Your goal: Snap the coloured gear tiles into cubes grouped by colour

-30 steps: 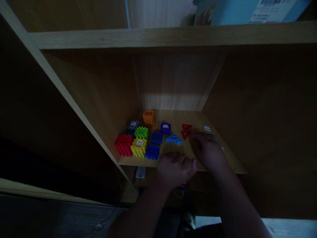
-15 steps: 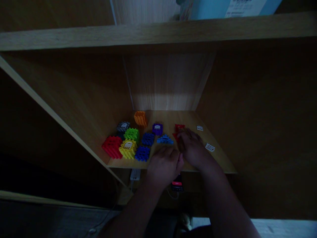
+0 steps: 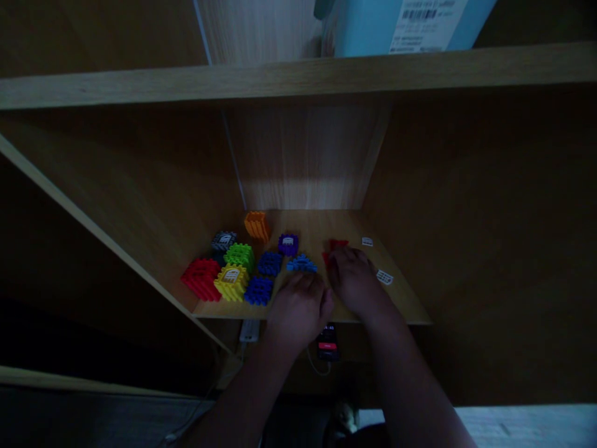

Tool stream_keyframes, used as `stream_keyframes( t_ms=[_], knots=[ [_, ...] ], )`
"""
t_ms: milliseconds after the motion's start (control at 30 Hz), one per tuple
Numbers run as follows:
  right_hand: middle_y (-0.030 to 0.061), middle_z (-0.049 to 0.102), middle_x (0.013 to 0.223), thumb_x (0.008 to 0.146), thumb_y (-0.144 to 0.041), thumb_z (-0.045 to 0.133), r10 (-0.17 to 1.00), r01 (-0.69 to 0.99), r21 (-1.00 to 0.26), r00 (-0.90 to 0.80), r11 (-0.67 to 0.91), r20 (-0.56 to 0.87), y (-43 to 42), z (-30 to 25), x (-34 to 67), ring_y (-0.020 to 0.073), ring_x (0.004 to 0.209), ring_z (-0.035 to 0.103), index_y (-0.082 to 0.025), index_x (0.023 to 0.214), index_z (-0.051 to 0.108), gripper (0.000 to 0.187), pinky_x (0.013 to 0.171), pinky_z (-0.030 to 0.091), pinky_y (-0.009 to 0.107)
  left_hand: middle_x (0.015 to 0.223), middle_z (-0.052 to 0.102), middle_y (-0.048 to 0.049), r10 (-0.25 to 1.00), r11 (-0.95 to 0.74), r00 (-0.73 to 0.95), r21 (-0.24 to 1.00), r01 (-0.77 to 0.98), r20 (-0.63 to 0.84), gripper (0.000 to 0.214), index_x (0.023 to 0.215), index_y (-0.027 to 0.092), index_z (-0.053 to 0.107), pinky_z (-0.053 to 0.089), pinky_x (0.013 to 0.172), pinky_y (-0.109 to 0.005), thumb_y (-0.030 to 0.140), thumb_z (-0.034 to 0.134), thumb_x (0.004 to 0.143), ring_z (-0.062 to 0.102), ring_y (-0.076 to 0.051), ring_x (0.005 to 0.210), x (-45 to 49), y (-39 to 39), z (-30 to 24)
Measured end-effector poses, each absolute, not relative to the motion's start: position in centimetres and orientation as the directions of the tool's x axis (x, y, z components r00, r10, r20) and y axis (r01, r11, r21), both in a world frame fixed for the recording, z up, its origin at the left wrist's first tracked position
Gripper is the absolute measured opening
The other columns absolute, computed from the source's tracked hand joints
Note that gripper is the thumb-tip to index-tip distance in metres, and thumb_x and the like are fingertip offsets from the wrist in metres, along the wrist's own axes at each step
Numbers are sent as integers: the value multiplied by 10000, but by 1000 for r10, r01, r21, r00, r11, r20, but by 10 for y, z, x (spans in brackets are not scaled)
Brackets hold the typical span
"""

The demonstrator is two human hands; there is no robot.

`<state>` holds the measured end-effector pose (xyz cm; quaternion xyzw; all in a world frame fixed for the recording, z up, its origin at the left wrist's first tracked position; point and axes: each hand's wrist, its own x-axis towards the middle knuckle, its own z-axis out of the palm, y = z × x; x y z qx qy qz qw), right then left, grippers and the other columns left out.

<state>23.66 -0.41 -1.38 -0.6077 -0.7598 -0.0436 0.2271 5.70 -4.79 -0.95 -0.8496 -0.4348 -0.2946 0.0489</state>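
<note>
Both hands rest on a wooden shelf board [image 3: 405, 305] inside a dim cabinet. My left hand [image 3: 298, 305] lies curled, fingers closed, just in front of a flat blue toothed piece [image 3: 301, 264]. My right hand [image 3: 357, 280] reaches over red triangular pieces [image 3: 333, 246]; its fingertips touch them, and whether it grips them is hidden. To the left stand plastic block cubes: red [image 3: 201, 278], yellow [image 3: 231, 280], green [image 3: 239, 254], two blue ones [image 3: 259, 290], black [image 3: 223, 240], orange [image 3: 256, 224] and purple [image 3: 288, 243].
Two small white tiles [image 3: 384, 277] lie on the shelf right of my right hand. A light blue box [image 3: 373, 25] sits on the upper shelf. Below the board hang a white plug [image 3: 249, 330] and a small device with a red light [image 3: 327, 343].
My right hand has slid left and further back onto the red pieces, uncovering a white tile. The left hand moved forward toward the blue piece.
</note>
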Motion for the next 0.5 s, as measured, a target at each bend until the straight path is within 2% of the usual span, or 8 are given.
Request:
stream_keyframes(
  t_ms=[100, 200, 333, 500],
  knots=[
    [175, 731, 1277, 1058, -264, 523, 916, 956, -193, -133, 218, 378, -11, -9, 238, 382, 1195, 614, -202, 1149, 712, 219, 969, 498, 500, 982, 757, -92, 689, -638, 467, 159, 753, 554, 153, 970, 169, 703, 620, 897, -448, 239, 586, 1039, 690, -271, 985, 57, -48, -9],
    [148, 734, 1263, 1038, -276, 572, 920, 940, -234, -151, 246, 362, -18, -5, 246, 371, 1174, 620, -225, 1150, 720, 193, 930, 498, 479, 1014, 767, -93, 683, -641, 468, 152, 752, 561, 145, 1000, 169, 711, 621, 896, -444, 234, 587, 1037, 695, -267, 994, 56, -49, -8],
    [140, 739, 1314, 1002, -190, 569, 900, 921, -273, -149, 277, 409, -22, -4, 261, 348, 1241, 630, -219, 1256, 703, 288, 1013, 486, 480, 1081, 787, -94, 693, -635, 462, 164, 755, 553, 168, 1053, 164, 726, 624, 921, -451, 254, 584, 1046, 707, -268, 1027, 57, -50, -9],
    [131, 723, 1431, 937, -58, 535, 891, 938, -240, -125, 249, 436, -19, -11, 273, 356, 1405, 568, -205, 1296, 711, 425, 1135, 439, 526, 1361, 763, -100, 689, -648, 483, 161, 745, 540, 259, 1241, 158, 713, 622, 973, -467, 294, 620, 1041, 703, -291, 1173, 56, -50, -9]
  ],
)
